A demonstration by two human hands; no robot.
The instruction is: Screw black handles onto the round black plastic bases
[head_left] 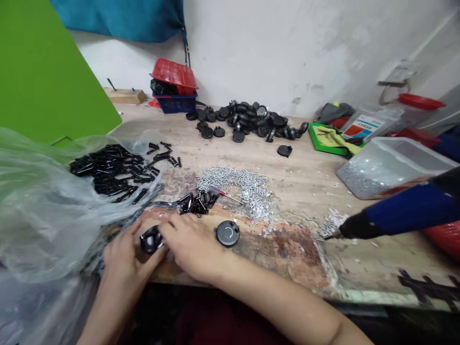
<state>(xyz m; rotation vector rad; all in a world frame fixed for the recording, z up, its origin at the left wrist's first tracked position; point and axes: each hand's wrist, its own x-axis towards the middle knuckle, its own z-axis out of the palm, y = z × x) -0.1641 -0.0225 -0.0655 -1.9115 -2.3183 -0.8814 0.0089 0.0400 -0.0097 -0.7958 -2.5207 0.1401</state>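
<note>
Currently, the left hand (pixel 120 258) and the right hand (pixel 190 244) hold a small black plastic wheel part (pixel 151 239) together, with their fingers (pixel 170 227) closed around it, near the front edge of the desk (pixel 305 177). A round black disc (pixel 227 234) lies just beside the right hand.

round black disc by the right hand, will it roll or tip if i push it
The disc lies flat on its wide face, so it will probably slide rather than roll or tip. It looks like rigid moulded plastic, so probably stiff and fairly light.
</note>
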